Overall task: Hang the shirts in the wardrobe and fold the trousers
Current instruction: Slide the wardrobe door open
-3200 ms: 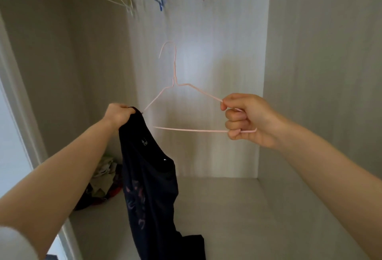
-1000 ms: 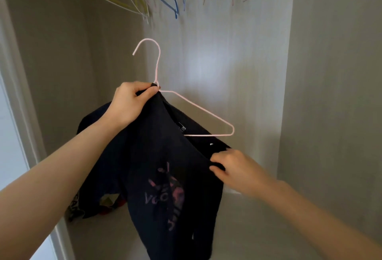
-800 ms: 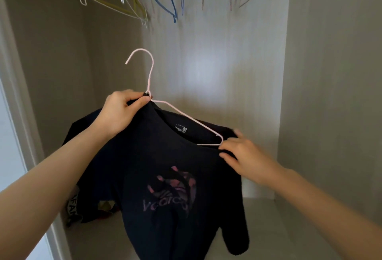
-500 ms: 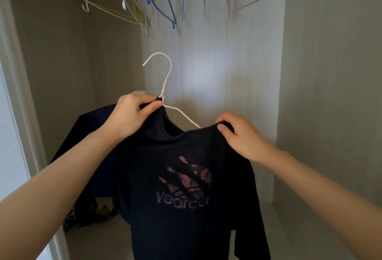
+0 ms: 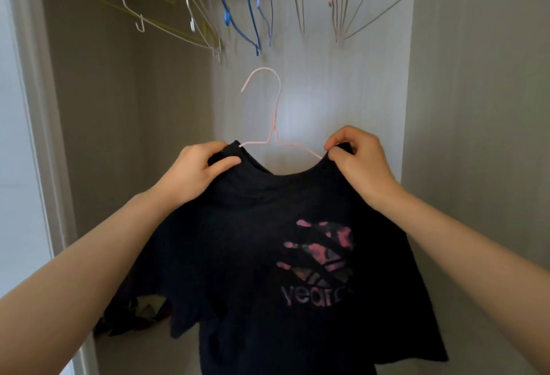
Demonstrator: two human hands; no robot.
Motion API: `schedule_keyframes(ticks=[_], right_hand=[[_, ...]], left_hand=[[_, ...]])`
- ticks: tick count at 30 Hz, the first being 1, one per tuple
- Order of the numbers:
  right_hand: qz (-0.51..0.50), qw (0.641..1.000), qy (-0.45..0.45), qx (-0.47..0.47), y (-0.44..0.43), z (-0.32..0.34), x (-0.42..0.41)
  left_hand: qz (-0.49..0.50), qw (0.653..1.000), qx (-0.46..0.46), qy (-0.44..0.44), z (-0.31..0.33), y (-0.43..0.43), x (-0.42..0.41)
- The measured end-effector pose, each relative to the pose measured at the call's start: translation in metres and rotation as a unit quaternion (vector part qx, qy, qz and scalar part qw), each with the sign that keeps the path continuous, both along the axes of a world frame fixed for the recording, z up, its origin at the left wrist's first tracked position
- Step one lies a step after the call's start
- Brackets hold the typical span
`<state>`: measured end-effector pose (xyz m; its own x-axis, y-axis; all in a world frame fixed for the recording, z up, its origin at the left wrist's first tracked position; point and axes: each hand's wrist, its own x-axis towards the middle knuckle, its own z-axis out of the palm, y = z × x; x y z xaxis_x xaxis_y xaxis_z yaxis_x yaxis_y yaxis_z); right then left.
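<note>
A dark navy T-shirt (image 5: 256, 255) with a pink printed logo hangs spread on a thin pink wire hanger (image 5: 275, 118), held up inside the wardrobe. The hanger's hook stands upright above the collar, below the rail and not on it. My left hand (image 5: 199, 172) pinches the shirt's left shoulder by the collar. My right hand (image 5: 357, 157) pinches the right shoulder over the hanger's arm. Most of the hanger's frame is hidden inside the shirt.
Several empty wire hangers (image 5: 238, 8), white, yellow, blue and pink, hang from the rail at the top. A heap of mixed clothes (image 5: 134, 315) lies on the wardrobe floor at the lower left. Wardrobe walls (image 5: 476, 106) close in on both sides.
The shirt went from bunched in my left hand onto the hanger. My right hand moved from the hanger's right end to the shirt's right shoulder, and shirt and hanger rose.
</note>
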<state>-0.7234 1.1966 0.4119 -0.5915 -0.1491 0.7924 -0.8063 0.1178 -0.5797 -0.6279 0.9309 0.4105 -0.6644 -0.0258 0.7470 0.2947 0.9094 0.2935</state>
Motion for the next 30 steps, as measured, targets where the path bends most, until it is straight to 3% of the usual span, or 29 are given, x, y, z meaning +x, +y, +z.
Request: schedule_keyframes(ticks=[9, 12, 14, 17, 19, 24, 30], right_hand=[[0.007, 0.976, 0.071, 0.204, 0.025, 0.031, 0.008], [0.053, 0.988, 0.069, 0.127, 0.026, 0.037, 0.011], [0.011, 0.993, 0.059, 0.103, 0.028, 0.036, 0.004], [-0.071, 0.977, 0.023, 0.200, 0.032, 0.031, -0.013], [-0.070, 0.970, -0.007, 0.232, 0.035, 0.028, -0.019], [-0.020, 0.987, -0.003, 0.158, 0.032, 0.034, -0.015], [-0.011, 0.986, 0.022, 0.162, 0.025, 0.043, -0.007]], left_hand=[[0.048, 0.994, 0.082, 0.050, 0.007, -0.018, -0.003], [0.051, 0.992, 0.087, 0.075, 0.013, -0.017, -0.004], [0.044, 0.992, 0.081, 0.085, 0.017, -0.018, -0.004], [0.031, 0.992, 0.078, 0.090, 0.022, -0.018, -0.002], [0.030, 0.993, 0.074, 0.087, 0.024, -0.019, -0.001], [0.029, 0.997, 0.028, 0.071, 0.028, -0.022, -0.001], [0.015, 0.995, 0.043, 0.093, 0.037, -0.016, -0.003]])
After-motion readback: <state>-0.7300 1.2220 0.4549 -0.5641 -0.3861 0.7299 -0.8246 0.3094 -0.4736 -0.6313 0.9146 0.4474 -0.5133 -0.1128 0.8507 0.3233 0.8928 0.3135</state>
